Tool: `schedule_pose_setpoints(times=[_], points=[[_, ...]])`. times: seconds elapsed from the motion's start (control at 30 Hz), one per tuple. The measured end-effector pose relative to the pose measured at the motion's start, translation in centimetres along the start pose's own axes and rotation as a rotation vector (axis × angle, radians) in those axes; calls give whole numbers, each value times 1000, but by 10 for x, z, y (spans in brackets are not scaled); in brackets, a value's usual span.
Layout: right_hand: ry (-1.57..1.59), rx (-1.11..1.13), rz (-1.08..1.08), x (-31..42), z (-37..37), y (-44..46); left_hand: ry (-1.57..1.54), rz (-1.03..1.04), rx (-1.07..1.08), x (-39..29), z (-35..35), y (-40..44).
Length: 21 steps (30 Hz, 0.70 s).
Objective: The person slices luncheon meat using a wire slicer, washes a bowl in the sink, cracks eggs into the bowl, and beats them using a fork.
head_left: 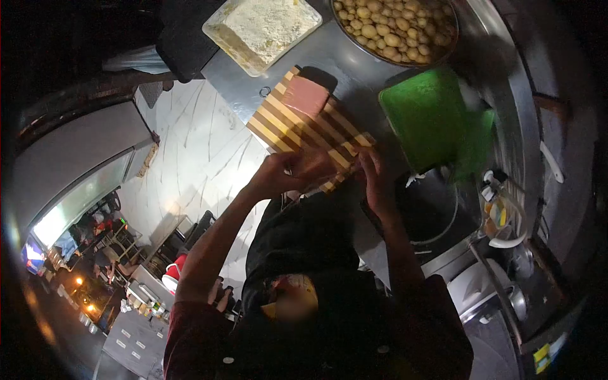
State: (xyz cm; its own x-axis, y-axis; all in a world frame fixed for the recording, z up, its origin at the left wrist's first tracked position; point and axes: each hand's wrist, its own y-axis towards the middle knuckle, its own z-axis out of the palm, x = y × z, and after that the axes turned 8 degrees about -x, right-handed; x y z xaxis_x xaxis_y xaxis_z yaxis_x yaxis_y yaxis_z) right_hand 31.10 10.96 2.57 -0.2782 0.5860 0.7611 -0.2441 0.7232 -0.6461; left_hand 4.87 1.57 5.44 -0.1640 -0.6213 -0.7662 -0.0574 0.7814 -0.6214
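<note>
A striped wooden cutting board (pixel 269 123) lies at a slant on the metal counter. On its far part rests a pink block of what looks like processed meat (pixel 306 96). Over the board's near edge, my left hand (pixel 278 177) has its fingers curled inward. My right hand (pixel 372 177) is at the board's near right corner, its fingers pressed together. Between the hands is a dim reddish-brown shape (pixel 315 164), too dark and blurred to name. What either hand holds is hidden.
Beyond the board stand a white tray of flour (pixel 218 43) and a large bowl of small potatoes (pixel 392 28). A green cutting board (pixel 421 120) lies to the right, near a dark sink (pixel 437 206). A small dark ring (pixel 265 92) is on the counter.
</note>
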Motion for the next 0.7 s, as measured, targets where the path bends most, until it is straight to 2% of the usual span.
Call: schedule_pose_setpoints(times=[0.07, 0.1, 0.17, 0.23, 0.27, 0.33, 0.37, 0.5, 0.57, 0.6, 0.63, 0.67, 0.7], points=[[41, 41, -216, 17, -2, -4, -419, -328, 253, 42, 5, 4], [-104, 92, -298, 14, -3, 0, -633, -317, 334, 42, 8, 1], [-301, 195, -382, 10, -4, 13, -695, -294, 273, 45, 19, 0], [-307, 310, -313, 27, 1, 18, -519, -197, 505, 57, 15, 6], [-264, 373, -237, 37, 7, 17, -579, -288, 452, 58, 15, 8], [-350, 194, -389, 43, 19, 14, -700, -468, 341, 31, 14, 8], [-394, 105, -467, 46, 23, 15, -793, -461, 377, 33, 14, 13], [-251, 36, -411, 22, 42, 29, -962, -702, 182, 66, 13, 19], [-286, -29, -418, 14, 44, 25, -1134, -711, 51, 71, 13, 12], [-346, 3, -322, 13, 43, 23, -1219, -713, -14, 76, 15, 7], [-407, 32, -225, 12, 40, 21, -1174, -498, -61, 81, 20, -5], [-467, 60, -123, 10, 38, 20, -1070, -424, -161, 86, 24, -10], [-399, -9, -176, -8, 41, 23, -965, -355, -261, 87, 30, -16]])
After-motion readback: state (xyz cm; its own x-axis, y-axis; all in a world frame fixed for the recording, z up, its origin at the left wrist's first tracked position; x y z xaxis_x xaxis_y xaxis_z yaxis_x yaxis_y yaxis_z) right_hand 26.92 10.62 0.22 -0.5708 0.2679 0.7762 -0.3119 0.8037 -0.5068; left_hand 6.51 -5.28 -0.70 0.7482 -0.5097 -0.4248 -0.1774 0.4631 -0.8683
